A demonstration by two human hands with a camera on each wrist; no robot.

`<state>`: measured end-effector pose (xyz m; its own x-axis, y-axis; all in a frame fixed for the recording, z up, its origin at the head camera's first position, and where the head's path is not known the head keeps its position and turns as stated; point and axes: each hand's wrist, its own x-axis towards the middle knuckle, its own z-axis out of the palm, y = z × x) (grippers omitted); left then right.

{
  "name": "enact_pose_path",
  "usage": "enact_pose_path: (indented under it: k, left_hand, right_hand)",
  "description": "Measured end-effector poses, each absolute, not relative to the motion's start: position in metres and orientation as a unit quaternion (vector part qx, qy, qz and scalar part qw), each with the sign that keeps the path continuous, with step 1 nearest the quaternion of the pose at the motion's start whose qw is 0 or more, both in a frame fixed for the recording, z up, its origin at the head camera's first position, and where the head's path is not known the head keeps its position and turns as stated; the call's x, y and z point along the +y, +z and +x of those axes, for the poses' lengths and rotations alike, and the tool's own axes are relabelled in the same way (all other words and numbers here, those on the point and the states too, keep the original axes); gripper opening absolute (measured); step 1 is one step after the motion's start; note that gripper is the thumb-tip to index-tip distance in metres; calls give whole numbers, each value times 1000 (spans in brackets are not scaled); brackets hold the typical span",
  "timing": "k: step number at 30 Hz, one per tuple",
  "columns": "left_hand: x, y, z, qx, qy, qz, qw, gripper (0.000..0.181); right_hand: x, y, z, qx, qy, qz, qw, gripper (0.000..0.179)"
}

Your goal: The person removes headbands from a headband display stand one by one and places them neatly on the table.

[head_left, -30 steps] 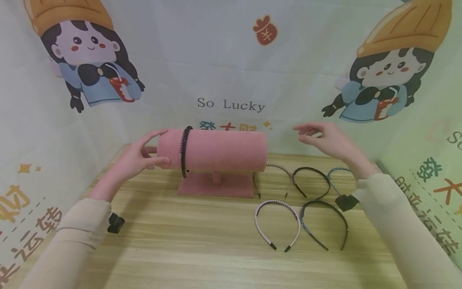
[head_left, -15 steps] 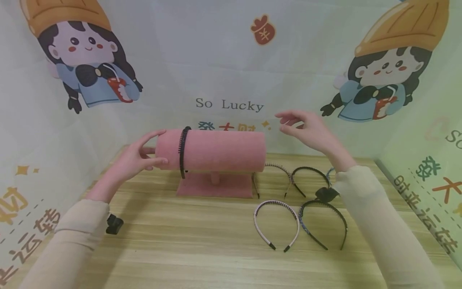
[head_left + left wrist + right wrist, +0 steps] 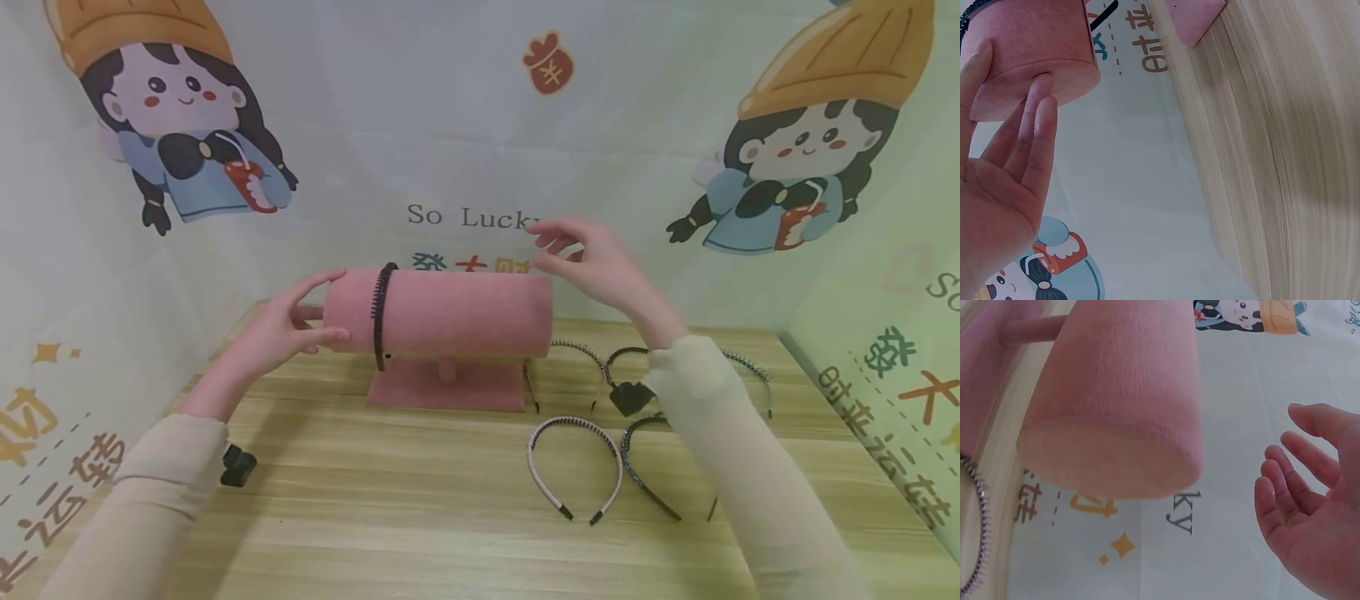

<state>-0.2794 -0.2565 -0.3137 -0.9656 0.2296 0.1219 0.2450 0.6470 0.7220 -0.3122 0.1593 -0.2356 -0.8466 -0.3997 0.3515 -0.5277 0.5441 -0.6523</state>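
A pink headband stand [image 3: 472,312], a padded horizontal roll on a short post over a flat pink base [image 3: 412,392], stands at the table's back. My left hand [image 3: 273,337] holds the roll's left end, thumb at the front and forefinger on top; in the left wrist view other fingertips press its end face. Near that end, a black toothed headband [image 3: 381,317] sits over the roll. My right hand [image 3: 592,258] hovers above and beyond the roll's right end. It holds nothing, its fingers loosely bent, and the right wrist view shows it apart from the roll.
Right of the stand, more headbands lie on the wooden table [image 3: 420,500]: a pale pink one [image 3: 573,420] and a blue-and-black one [image 3: 637,481] in front, several behind. My right sleeve covers some. A printed cloth [image 3: 360,125] hangs behind and at both sides.
My right hand has moved left, from beyond the back headbands to above the roll's right end. My left hand, the stand and the black headband keep their places.
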Motion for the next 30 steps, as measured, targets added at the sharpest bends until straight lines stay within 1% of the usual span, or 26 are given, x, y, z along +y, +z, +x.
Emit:
enact_pose_path:
  k: [10,20,30]
  left_hand:
    - [-256,-312,-278,-906,-401,-137,12,86]
    - [-256,-311,-279,-903,-406,-140,7,86]
    - [-257,-313,-280,-901,-413,-136,1,86]
  right_hand:
    - [132,-236,-315,-864,413,280,73,45]
    - [113,-236,-322,-859,415,290,80,47]
    - [91,-247,-324,-853,421,297,84,59]
